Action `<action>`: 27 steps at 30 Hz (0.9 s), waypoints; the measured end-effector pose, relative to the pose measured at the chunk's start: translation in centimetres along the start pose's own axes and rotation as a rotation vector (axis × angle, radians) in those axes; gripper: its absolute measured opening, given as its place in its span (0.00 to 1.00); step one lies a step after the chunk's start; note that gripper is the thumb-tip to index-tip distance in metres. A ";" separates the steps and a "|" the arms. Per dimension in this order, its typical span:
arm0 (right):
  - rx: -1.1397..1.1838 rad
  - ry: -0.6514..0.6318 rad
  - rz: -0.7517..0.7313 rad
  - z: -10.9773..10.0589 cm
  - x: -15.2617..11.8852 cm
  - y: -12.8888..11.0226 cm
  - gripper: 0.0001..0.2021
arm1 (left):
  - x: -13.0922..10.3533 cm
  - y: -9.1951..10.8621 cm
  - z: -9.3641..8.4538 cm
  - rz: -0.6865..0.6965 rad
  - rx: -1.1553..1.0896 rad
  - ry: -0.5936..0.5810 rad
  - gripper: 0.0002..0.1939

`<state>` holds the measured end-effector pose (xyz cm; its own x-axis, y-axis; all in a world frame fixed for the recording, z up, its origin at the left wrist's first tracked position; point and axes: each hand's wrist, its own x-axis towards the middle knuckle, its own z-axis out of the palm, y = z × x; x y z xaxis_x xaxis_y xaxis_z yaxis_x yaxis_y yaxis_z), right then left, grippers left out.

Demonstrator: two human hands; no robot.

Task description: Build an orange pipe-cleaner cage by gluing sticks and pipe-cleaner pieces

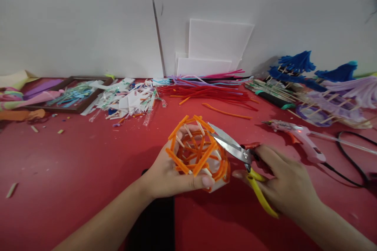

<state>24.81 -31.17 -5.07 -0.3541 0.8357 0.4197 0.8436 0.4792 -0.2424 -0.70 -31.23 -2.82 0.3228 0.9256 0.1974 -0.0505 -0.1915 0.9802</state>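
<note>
My left hand point(173, 174) is wrapped round an orange pipe-cleaner structure point(203, 160) with short pale sticks standing between its orange strips. The thumb lies along the near side and the other fingers are behind it. In my right hand point(282, 176) are scissors point(232, 146) with yellow and red handles. Their blades point left and reach the upper right edge of the orange structure, slightly parted. Whether a strip lies between the blades is hard to tell.
A pink glue gun point(300, 135) with a black cable lies at the right. Behind are red pipe cleaners point(206, 94), white scraps point(132, 100), a brown frame point(84, 106), blue and lilac models point(338, 98) and white boards point(218, 41). A black object point(153, 223) is at the near edge.
</note>
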 end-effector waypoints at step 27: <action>0.062 0.117 -0.129 -0.2 0.9 0.3 0.27 | 0.9 -0.1 -0.7 0.170 0.112 -0.011 0.21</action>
<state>24.83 -30.33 -4.54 -0.4053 0.7310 0.5490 0.7662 0.5992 -0.2323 -1.06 -30.19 -2.71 0.3287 0.8735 0.3591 0.0001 -0.3803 0.9249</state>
